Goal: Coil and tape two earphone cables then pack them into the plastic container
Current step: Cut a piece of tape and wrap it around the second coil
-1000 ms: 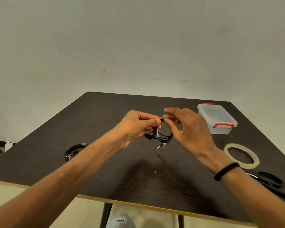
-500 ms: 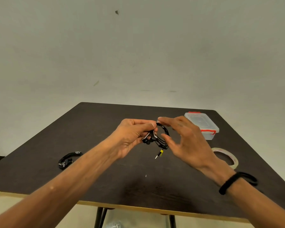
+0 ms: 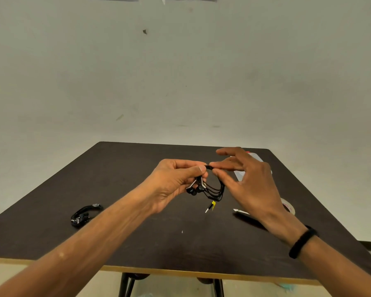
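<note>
Right hand (image 3: 251, 185) rose; coiled earphone cable (image 3: 214, 189) apparently hangs downward.

Two hands: the left hand (image 3: 174, 183) and the right hand (image 3: 251, 185), meeting above the middle of the one dark worktop (image 3: 137, 168). Two black earphone cables: one coiled earphone cable (image 3: 212, 189) held between the hands, with two earbuds and one plug hanging from it, and a second bundled earphone cable (image 3: 85, 214) lying at about nine o'clock. One clear plastic container (image 3: 255, 158) at two o'clock, mostly hidden. One tape roll (image 3: 288, 207) at three o'clock, partly hidden. One black wristband (image 3: 301, 242).
</note>
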